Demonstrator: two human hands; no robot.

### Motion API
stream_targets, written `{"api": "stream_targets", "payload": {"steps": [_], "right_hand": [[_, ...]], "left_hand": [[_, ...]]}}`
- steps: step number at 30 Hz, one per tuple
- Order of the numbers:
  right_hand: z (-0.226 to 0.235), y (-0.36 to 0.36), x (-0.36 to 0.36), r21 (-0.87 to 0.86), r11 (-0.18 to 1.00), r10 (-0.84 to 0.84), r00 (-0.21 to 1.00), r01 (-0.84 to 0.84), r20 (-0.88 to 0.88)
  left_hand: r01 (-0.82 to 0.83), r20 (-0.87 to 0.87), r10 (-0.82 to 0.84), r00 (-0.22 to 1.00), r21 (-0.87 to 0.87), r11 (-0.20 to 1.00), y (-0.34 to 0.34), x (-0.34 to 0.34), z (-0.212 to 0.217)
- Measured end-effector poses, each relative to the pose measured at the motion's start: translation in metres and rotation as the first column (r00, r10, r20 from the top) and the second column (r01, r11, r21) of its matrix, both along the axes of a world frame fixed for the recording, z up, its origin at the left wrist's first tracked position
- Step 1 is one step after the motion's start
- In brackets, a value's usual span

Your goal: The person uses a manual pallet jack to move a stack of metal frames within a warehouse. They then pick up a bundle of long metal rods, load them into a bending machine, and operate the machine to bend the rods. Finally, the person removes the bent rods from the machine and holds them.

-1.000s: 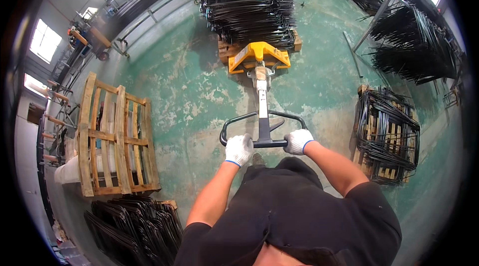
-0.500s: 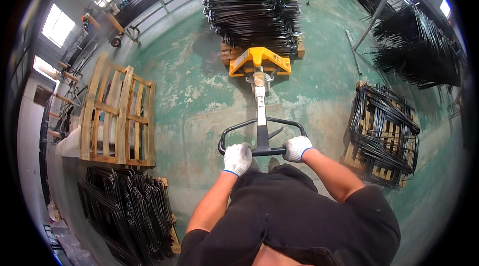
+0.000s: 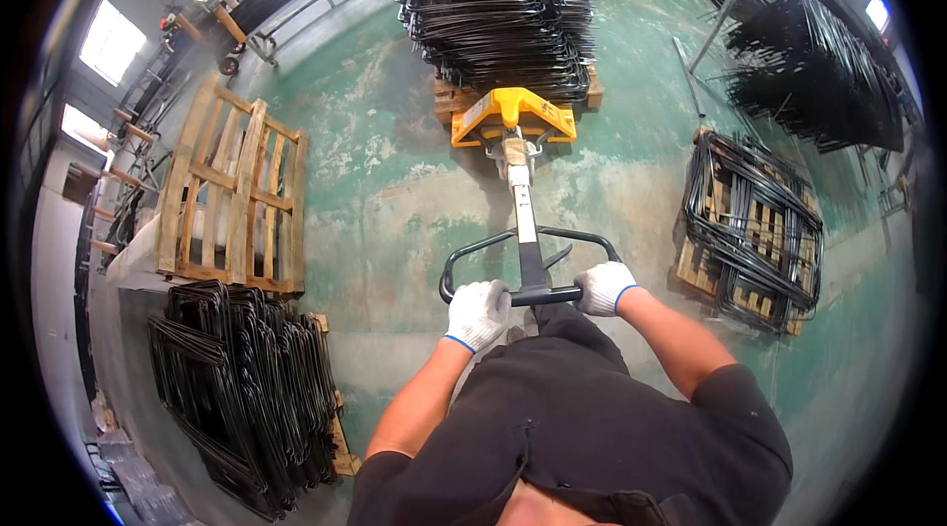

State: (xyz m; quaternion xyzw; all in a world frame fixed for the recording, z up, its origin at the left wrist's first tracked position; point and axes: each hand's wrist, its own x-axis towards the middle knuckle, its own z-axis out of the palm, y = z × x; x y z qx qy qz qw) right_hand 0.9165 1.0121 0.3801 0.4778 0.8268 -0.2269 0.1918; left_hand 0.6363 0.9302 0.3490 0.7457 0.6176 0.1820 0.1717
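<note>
Hands (image 3: pixel 478 313) (image 3: pixel 604 286) gripping black handle (image 3: pixel 528 264); yellow pallet jack (image 3: pixel 513 115) under wire stack (image 3: pixel 498 8).

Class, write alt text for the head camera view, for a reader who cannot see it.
Two white-gloved hands, left hand and right hand, grip the black loop handle of a yellow pallet jack tucked under a pallet stacked with black metal wire frames. Empty wooden pallets and more frame stacks stand on the green concrete floor.
</note>
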Motion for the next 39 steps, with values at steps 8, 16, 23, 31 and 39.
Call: {"api": "stream_targets", "payload": {"steps": [8, 16, 23, 31, 39], "right_hand": [[0.010, -0.073, 0.013, 0.012, 1.000, 0.013, 1.000, -0.013, -0.021], [0.020, -0.152, 0.048, -0.039, 0.998, 0.040, 0.997, -0.043, -0.067], [0.042, -0.208, 0.070, -0.038, 0.996, 0.075, 0.992, -0.079, -0.099], [0.084, -0.250, 0.093, -0.016, 0.997, 0.075, 0.993, -0.076, -0.091], [0.123, -0.269, 0.089, 0.106, 0.994, 0.045, 0.993, -0.034, -0.107]], "left_hand": [[0.038, 0.030, -0.037, 0.999, -0.056, 0.998, -0.071, 0.007, 0.013], [-0.010, 0.113, 0.007, 0.994, 0.030, 1.000, -0.160, 0.040, 0.032], [-0.086, 0.129, 0.075, 0.989, 0.077, 0.993, -0.226, 0.071, 0.058], [-0.073, 0.155, 0.049, 0.987, 0.148, 0.986, -0.270, 0.094, 0.080], [-0.029, 0.202, -0.042, 0.978, 0.336, 0.941, -0.275, 0.063, 0.114]]}}
